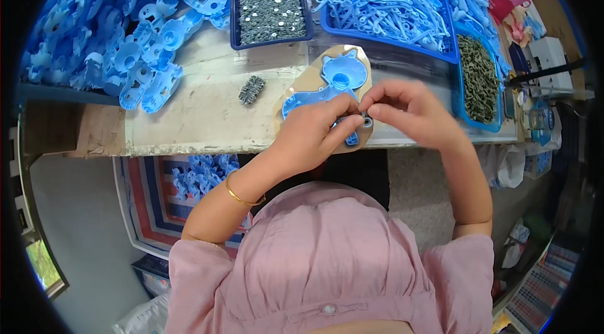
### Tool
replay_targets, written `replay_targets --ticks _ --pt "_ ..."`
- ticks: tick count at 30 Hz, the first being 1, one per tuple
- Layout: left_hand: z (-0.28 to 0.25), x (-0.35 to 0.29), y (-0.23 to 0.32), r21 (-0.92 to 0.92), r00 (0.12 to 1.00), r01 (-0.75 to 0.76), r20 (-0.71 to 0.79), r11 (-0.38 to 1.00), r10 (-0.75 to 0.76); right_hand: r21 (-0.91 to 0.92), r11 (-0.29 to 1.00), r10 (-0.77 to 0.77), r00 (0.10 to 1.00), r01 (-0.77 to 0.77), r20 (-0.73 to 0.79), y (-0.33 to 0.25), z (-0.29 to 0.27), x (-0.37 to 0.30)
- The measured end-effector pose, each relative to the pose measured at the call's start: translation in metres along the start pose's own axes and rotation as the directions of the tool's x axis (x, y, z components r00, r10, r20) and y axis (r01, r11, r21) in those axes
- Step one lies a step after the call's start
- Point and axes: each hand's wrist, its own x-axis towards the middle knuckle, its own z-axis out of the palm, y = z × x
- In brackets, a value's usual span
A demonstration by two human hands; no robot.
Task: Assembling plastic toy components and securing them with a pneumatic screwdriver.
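Observation:
A light-blue plastic shell half [344, 69], with a round cat-eared end and a longer body, lies hollow side up on a tan board [303, 85] at the table's front edge. My left hand [318, 129] reaches over the shell's body and partly hides it; its thumb and forefinger are pinched together. By those fingertips is a small grey ring-shaped piece [367, 122]. Close beside it, my right hand [409, 110] pinches thumb and forefinger over the shell's right side. What sits between the right fingertips is too small to make out.
Behind the board stand a dark tray of small metal pieces [235, 19] and a blue tray of light-blue plastic strips [409, 49]. A bin [495, 125] of dark small parts is at right. Blue shells [129, 54] heap up at left, near a small metal pile [251, 90].

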Motion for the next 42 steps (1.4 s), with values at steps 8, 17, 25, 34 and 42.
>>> replay_targets --ticks 8,17,25,34,42 --pt "-0.026 -0.020 -0.021 0.466 0.900 -0.108 -0.328 0.878 0.285 -0.247 0.965 0.059 0.991 -0.086 -0.117 0.016 0.021 0.013" --pt "-0.027 -0.023 -0.043 0.541 0.923 -0.040 -0.302 0.840 0.239 -0.157 0.966 0.184 0.974 -0.204 -0.133 0.030 0.020 0.033" --pt "-0.026 -0.021 -0.039 0.575 0.930 -0.032 -0.282 0.818 0.235 -0.386 0.911 0.148 0.989 -0.144 -0.019 0.010 0.019 0.040" --pt "-0.021 -0.017 -0.036 0.645 0.925 0.023 -0.304 0.764 0.229 -0.862 0.475 -0.265 0.963 0.177 0.051 0.018 0.017 0.051" --pt "-0.019 -0.020 -0.030 0.754 0.933 0.027 -0.255 0.657 0.254 -0.795 0.588 -0.128 0.987 0.152 0.093 0.002 0.027 0.066"
